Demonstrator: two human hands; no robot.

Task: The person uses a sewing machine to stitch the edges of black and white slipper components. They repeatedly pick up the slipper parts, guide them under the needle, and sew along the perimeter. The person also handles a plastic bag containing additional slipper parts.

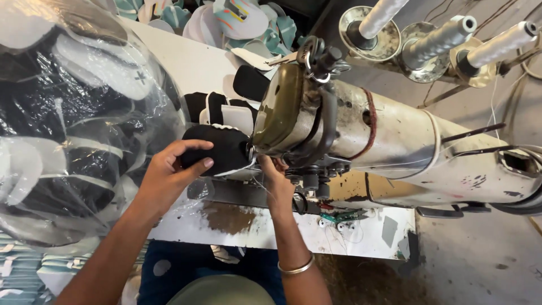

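Worktable [361,234] crowded | left hand [169,175] grips black piece [223,148] | right hand [275,176] grip unclear

White table [186,62] is running from the upper left toward the lower right; its front edge [350,237] is showing chipped paint, brown stains and dark patches. Large clear plastic bag [73,130] of black and white cut pieces is filling the left side and catching glare. Pale, multicoloured sole-shaped cutouts [237,20] are lying heaped at the far end of the table. Three thread cones [440,36] on round metal dishes are standing at upper right, tilted. Grey concrete floor [480,260] is showing at lower right, dusty and spotted. Light is falling evenly, appearing daylit.
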